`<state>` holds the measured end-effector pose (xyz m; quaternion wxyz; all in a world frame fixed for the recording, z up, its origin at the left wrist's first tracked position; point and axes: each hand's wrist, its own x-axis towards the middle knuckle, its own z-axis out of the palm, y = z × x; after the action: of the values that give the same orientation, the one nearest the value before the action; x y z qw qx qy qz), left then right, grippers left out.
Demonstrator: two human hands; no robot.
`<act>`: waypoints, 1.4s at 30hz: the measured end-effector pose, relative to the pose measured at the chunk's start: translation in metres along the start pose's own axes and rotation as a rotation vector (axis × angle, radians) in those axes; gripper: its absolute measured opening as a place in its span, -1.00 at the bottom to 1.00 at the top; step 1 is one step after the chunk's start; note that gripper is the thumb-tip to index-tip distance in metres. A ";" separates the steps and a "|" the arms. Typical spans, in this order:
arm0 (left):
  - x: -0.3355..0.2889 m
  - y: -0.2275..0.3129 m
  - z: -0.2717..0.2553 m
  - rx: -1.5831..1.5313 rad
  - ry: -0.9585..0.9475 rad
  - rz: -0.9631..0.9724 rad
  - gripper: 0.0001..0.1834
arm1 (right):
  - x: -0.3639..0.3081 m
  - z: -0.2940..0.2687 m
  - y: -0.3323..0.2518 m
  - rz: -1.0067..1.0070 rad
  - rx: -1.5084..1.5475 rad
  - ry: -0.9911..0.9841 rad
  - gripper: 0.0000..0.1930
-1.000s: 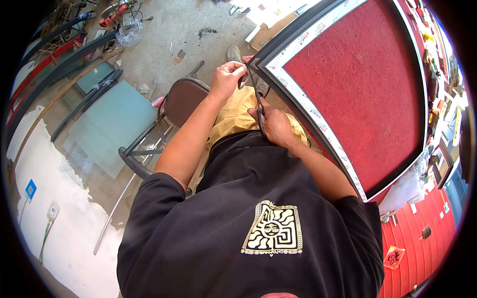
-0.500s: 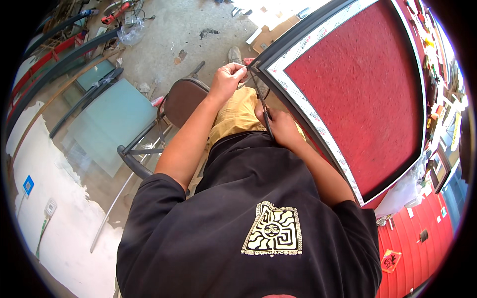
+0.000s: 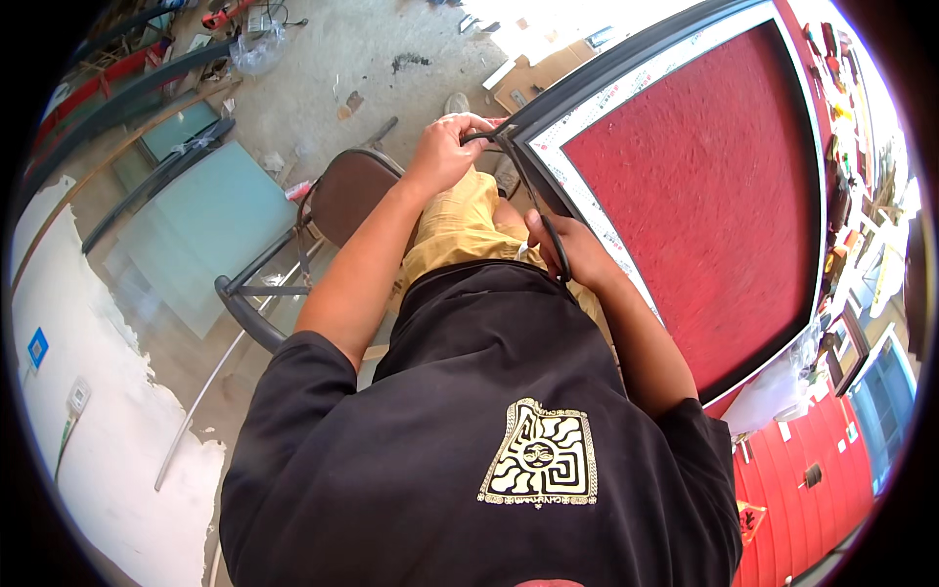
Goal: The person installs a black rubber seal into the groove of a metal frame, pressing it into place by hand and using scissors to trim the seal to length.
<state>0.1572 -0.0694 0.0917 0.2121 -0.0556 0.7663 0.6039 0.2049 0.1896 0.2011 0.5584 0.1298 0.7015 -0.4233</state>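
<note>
A dark window frame, edged with printed white film, lies over a red surface with its near corner toward me. At that corner my left hand is closed, pinching the end of a thin black strip between thumb and fingers. My right hand grips black-handled scissors low beside the frame, close to my waist. Their long blades slant up toward the corner and the strip. Whether the blades touch the strip, I cannot tell.
To my left stands a chair with a brown seat. Glass panes lie beyond it. Cardboard is on the floor past the frame corner. Tools and small items line the right edge, near a clear plastic bag.
My right hand has shifted slightly right and down with the scissors, whose handle loop now shows more plainly. More of the black strip shows at my left hand. The view has shifted slightly.
</note>
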 end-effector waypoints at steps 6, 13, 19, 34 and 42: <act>0.010 -0.007 -0.013 0.057 -0.051 0.000 -0.78 | 0.003 -0.010 -0.008 0.056 0.023 -0.037 -0.19; 0.012 0.005 -0.021 -0.035 -0.102 -0.030 -0.81 | 0.008 -0.025 -0.015 0.104 0.027 -0.059 -0.19; 0.012 0.006 -0.019 -0.031 -0.077 -0.042 -0.84 | 0.013 -0.031 -0.019 0.089 -0.008 -0.078 -0.19; 0.000 0.011 -0.015 -0.096 -0.043 -0.081 -0.78 | 0.014 -0.036 -0.030 0.014 -0.231 0.014 -0.23; 0.002 -0.017 -0.003 -0.324 -0.027 -0.019 -0.78 | 0.015 -0.046 -0.040 0.056 -0.185 -0.046 -0.11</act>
<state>0.1604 -0.0761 0.0764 0.2163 -0.0883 0.6555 0.7182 0.1428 0.1952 0.2066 0.5956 0.0873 0.7206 -0.3440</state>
